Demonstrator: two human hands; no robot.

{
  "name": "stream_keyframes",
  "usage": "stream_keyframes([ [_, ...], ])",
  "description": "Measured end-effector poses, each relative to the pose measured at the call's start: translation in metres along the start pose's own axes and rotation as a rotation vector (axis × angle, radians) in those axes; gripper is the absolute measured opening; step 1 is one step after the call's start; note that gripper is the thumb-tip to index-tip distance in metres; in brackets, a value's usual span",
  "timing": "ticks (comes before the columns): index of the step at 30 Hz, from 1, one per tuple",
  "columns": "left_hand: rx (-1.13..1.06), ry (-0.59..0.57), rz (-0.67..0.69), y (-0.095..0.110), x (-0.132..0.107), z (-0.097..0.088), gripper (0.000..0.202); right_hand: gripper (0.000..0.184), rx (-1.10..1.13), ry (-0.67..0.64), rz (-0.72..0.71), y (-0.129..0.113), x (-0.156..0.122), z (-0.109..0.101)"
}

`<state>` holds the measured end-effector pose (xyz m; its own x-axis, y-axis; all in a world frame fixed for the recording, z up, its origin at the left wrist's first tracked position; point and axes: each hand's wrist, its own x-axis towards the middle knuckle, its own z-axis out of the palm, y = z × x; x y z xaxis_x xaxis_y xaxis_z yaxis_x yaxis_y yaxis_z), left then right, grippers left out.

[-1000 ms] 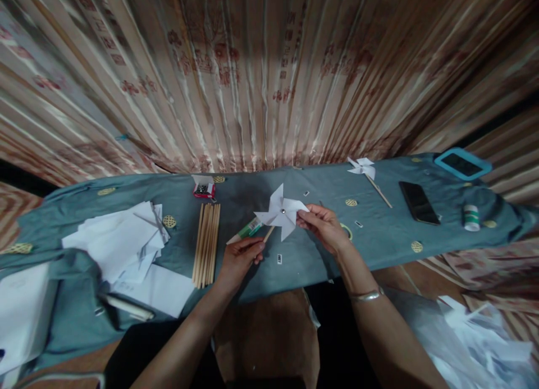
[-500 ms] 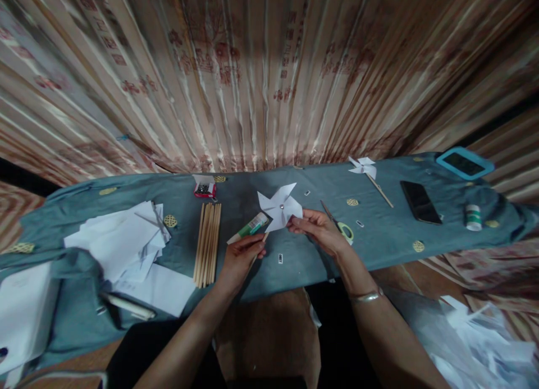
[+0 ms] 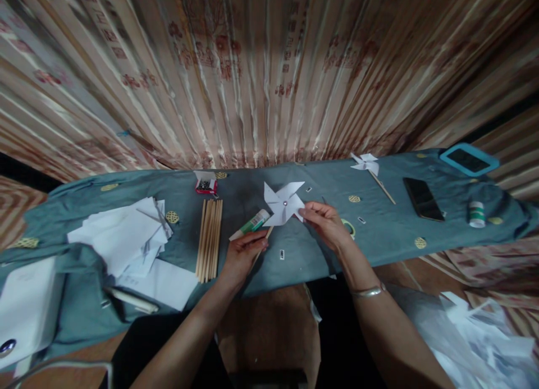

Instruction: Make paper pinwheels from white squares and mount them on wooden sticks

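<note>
A white paper pinwheel [image 3: 283, 204] with a small metal pin at its centre is held up over the middle of the table. My left hand [image 3: 245, 253] is closed around its thin wooden stick [image 3: 269, 232], below the paper. With thumb and fingertips, my right hand [image 3: 323, 220] pinches the right-hand blade of the pinwheel. A green and white glue stick [image 3: 252, 223] lies just behind my left hand. Scissors with pale green handles [image 3: 348, 228] lie beyond my right wrist, partly hidden by it.
Left of my hands are a row of wooden sticks [image 3: 209, 240], a small red box of pins [image 3: 206, 184] and piled white paper [image 3: 122, 232]. Rightward lie another pinwheel [image 3: 366, 163], a black phone [image 3: 423, 198], a white-green container [image 3: 476, 214] and a blue-framed tablet [image 3: 469, 158].
The pinwheel has turned a little, and my right fingers have shifted slightly up and right along its blade. My left hand keeps hold of the stick. The whole view has shifted slightly.
</note>
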<state>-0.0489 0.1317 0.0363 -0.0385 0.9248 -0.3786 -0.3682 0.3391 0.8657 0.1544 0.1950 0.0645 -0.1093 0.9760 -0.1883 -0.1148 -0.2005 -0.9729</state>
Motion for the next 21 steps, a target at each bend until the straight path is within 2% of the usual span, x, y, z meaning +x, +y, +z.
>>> stream_keyframes([
  [5, 0.014, 0.027, 0.041, 0.001, 0.001, 0.000, 0.026, 0.032, -0.003, -0.075, 0.051, -0.002, -0.004, 0.006],
  [16, -0.011, 0.010, 0.023, -0.003, 0.003, 0.000, 0.028, 0.032, 0.063, -0.219, 0.169, 0.015, -0.007, 0.019],
  [21, -0.054, 0.019, -0.020, -0.002, 0.002, 0.000, 0.032, 0.038, -0.104, -0.289, 0.159, 0.005, -0.007, 0.004],
])
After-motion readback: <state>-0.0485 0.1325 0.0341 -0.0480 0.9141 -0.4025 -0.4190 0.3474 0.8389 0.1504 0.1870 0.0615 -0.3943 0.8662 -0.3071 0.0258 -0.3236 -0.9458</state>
